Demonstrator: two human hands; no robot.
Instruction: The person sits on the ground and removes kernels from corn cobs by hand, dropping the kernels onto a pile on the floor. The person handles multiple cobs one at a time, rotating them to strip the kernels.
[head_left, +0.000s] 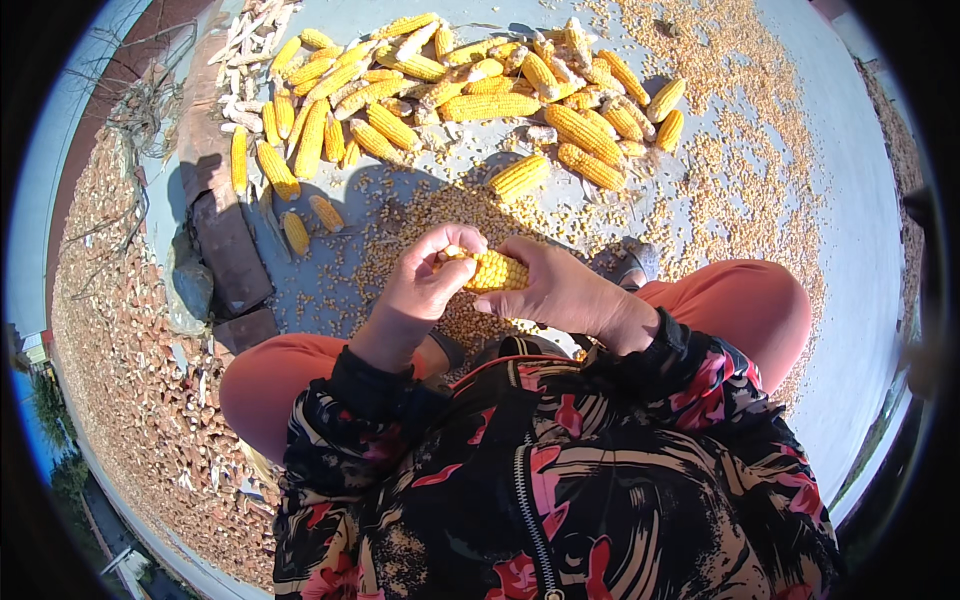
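Between my two hands is one yellow corn cob (495, 271), held level above a heap of loose corn kernels (420, 225). My left hand (435, 274) grips its left end, thumb and curled fingers pressed on the kernels. Around the right end my right hand (559, 289) is wrapped, with the thumb underneath. Both ends of the cob are partly hidden by my fingers. Just beyond my hands lies a single yellow cob (519, 178) on the kernels. Farther out spreads a pile of unshelled corn cobs (491, 106).
Pale stripped cobs (244, 64) lie at the far left, beside a row of bricks (231, 251) and a stone (189, 281). Kernels (739, 150) are scattered over the concrete floor (855, 247) on the right. Dry twigs (142, 120) stick out at the left.
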